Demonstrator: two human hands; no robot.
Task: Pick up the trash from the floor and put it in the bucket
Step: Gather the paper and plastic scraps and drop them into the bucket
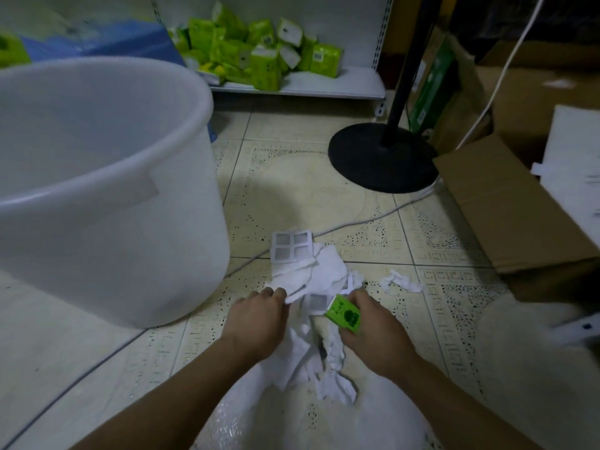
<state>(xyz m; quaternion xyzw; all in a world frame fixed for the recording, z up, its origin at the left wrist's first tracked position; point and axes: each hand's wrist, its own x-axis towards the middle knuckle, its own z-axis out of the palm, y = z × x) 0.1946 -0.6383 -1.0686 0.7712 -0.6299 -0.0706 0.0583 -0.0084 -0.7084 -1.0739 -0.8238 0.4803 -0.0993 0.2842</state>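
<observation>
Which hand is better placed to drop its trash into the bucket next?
Left, probably. The left hand pinches the white paper on the side nearest the white bucket, which stands to its left. The right hand, holding the green packet, would have to cross over.

The setting is a shop stockroom or retail back area. At the upper centre of the frame, a white metal gondola shelf [324, 84] with perforated uprights holds a loose pile of green-and-white packaged goods [259, 56]. At the right edge, brown cardboard boxes [519, 206] lie opened and stacked, one flattened against the floor. A black round stand base [380, 157] with an upright pole sits at centre right. The floor [308, 196] is cream patterned tile. A large white plastic bucket [97, 190] occupies the left of the frame.
</observation>
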